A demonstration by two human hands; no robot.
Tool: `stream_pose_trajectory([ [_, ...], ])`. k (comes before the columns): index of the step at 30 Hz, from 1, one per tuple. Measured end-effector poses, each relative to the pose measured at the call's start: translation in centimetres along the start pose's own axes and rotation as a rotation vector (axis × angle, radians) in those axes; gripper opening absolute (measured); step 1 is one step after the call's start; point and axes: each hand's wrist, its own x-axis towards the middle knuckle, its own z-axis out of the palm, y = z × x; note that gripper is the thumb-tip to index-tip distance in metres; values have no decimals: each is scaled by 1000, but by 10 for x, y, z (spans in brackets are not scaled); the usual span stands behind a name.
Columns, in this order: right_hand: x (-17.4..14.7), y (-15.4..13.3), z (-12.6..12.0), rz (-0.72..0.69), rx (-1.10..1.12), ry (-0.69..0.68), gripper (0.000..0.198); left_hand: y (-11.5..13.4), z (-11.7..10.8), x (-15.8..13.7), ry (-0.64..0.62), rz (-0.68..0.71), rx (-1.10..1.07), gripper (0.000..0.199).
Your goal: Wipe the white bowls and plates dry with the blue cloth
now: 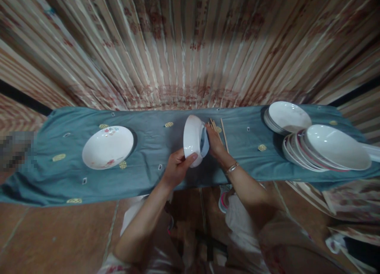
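Observation:
A white bowl [191,139] is tipped on its side above the middle of the cloth-covered table. My left hand [177,167] grips its near edge, thumb on the glossy white wall. Against the bowl's right side, my right hand [215,139] is bent around a bluish-grey piece [204,142]; I cannot tell whether this is a cloth or the bowl's base. The right fingertips are partly hidden. Just beyond that hand, several thin wooden chopsticks [224,132] lie on the table.
A shallow white dish [108,147] with small flowers stands at left. Stacked white bowls [287,116] and another stack of dishes [335,147] fill the right end. A teal patterned tablecloth [148,147] covers the narrow table; a pleated curtain [190,48] hangs behind. A blurred patch covers the left edge.

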Motion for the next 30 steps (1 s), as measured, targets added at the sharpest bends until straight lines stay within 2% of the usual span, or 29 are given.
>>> stream_pose_trajectory([
  [7,-9,-5,19,394,419,11,28,-3,-3,2,37,51,52,36],
  [10,-12,-11,23,431,467,19,30,-3,-3,3,38,47,41,35],
  [14,-13,-14,24,411,454,23,32,0,0,3,36,50,-32,34],
  [18,-11,-16,16,389,412,19,33,3,0,3,20,24,-149,47],
  [22,-6,-19,3,222,146,-29,32,0,-6,3,45,-99,-244,49],
  [26,-1,-25,-4,26,-98,-58,41,-1,-10,4,129,-236,-322,52],
  [30,-1,-29,-6,-22,-176,-127,46,0,-7,5,117,-301,-262,47],
])
